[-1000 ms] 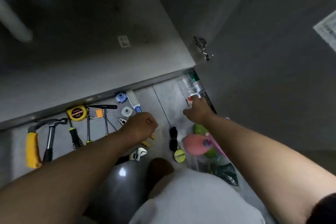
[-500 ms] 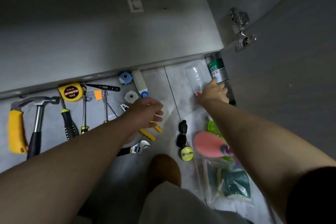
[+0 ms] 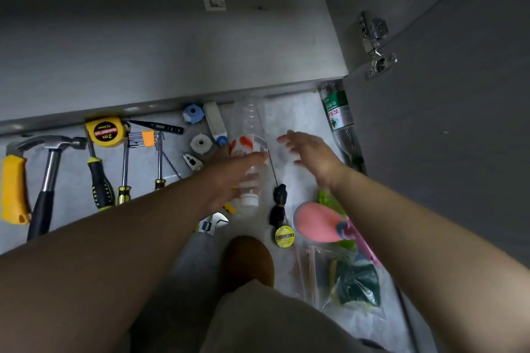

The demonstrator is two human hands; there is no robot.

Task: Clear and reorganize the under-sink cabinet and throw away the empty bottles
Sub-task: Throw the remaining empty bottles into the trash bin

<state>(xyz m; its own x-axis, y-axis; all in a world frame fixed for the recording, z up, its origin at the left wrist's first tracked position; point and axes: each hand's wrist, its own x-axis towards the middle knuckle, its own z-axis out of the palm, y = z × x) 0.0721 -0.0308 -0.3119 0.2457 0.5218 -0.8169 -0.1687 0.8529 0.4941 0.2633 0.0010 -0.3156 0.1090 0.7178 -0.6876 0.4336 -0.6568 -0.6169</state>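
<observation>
A clear empty bottle (image 3: 249,126) with a red-and-white label is held over the floor tiles, its white cap pointing toward me. My left hand (image 3: 229,175) grips it around the middle, thumb across the body. Just right of the bottle, my right hand (image 3: 311,156) hovers with fingers spread and holds nothing. A second clear bottle with a green label (image 3: 338,116) lies on the floor against the open cabinet door (image 3: 459,112). The cabinet floor (image 3: 172,46) beyond the sill is bare apart from a small white sticker.
Tools lie in a row along the sill: a yellow-handled hammer (image 3: 17,180), a yellow tape measure (image 3: 105,132), screwdrivers (image 3: 99,180) and a wrench (image 3: 210,223). To the right lie a pink brush (image 3: 317,222) and a plastic bag of scouring pads (image 3: 354,281). My knee fills the bottom centre.
The clear bottle has moved from beside the door to the middle, passing from my right hand to my left. My right hand has let go and spread open.
</observation>
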